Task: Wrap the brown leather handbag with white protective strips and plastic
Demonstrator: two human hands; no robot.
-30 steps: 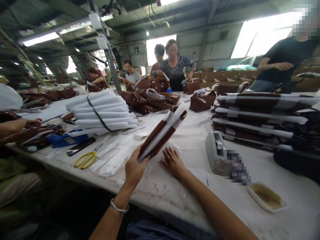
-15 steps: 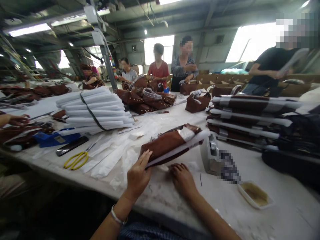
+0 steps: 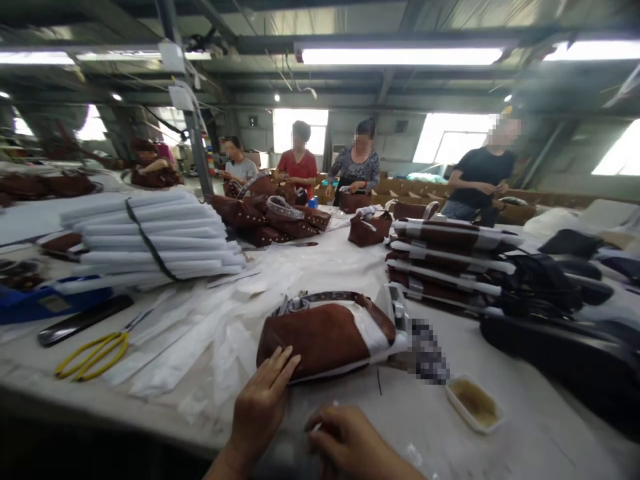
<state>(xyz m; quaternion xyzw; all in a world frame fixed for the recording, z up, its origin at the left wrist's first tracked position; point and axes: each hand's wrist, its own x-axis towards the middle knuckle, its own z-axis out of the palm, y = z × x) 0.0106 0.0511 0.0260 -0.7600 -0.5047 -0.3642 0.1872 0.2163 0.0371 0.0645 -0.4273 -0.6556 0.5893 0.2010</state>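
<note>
A brown leather handbag lies on its side in front of me, with a studded strap along its far edge. White wrapping shows at its right end and along its near edge. My left hand rests with fingers stretched flat against the bag's lower left part. Nearer to me, apart from the bag, my right hand has its fingers curled together over the table edge. A small whitish bit shows at its fingertips, too unclear to name. Just behind the bag's right end stands a grey tape dispenser.
Yellow-handled scissors and a dark, glossy long object lie left. A strapped stack of white foam sheets stands behind them. Wrapped brown bags are piled right, near a shallow tray. Several people work across the table.
The handbag has been lowered from a tilted position onto the table. My left hand has flattened against it. My right hand has drawn back toward me and curled. The view has turned right.
</note>
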